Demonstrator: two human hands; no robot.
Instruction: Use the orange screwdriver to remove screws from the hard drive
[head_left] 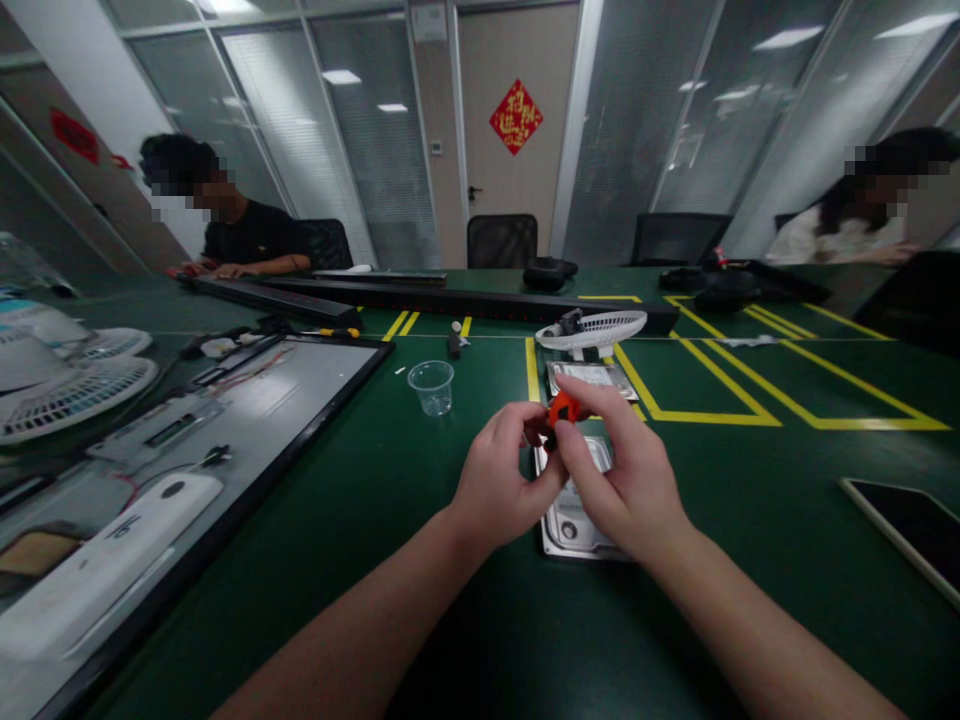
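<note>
Both hands meet around a small orange-and-black tool (564, 408), held above a silver hard drive (589, 540). My right hand (626, 470) pinches its orange part between thumb and fingers. My left hand (506, 470) is closed at its dark lower end, where the fingers hide what exactly they grip. Part of the hard drive is covered by my hands. Just beyond them lies a second hard drive (592, 376), with a small white fan guard (600, 328) behind it.
A clear plastic cup (431, 388) stands left of my hands. An opened flat panel (300, 400) with a white device (112, 560) fills the left side. A phone (911, 525) lies at right. Long black bars (465, 302) cross the table; two people sit beyond.
</note>
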